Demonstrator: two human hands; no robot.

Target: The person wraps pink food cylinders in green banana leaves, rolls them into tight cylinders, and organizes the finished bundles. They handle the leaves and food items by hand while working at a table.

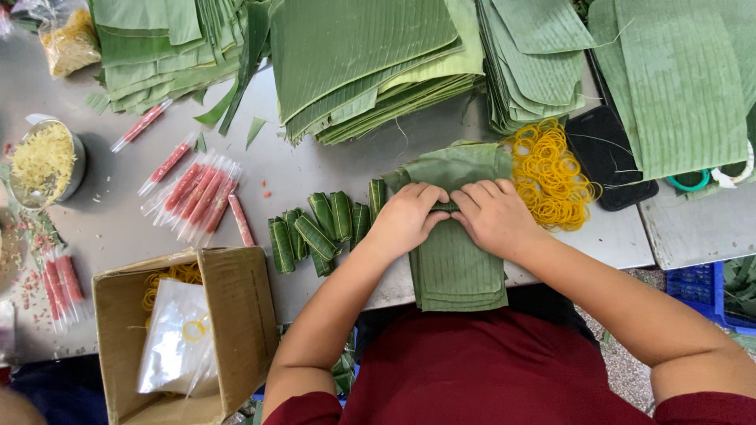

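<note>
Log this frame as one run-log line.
left hand: on leaf roll | right hand: on leaf roll | under: leaf stack | beside: rubber bands, finished rolls

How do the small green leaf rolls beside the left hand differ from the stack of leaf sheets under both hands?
The leaf rolls are short, tight bundles, while the leaf sheets lie flat and unrolled. The leaf rolls are scattered at different angles on the table, but the leaf sheets sit in one neat pile that overhangs its near edge. The left hand and right hand press on the leaf sheets only. Both are green banana-type leaf.
</note>
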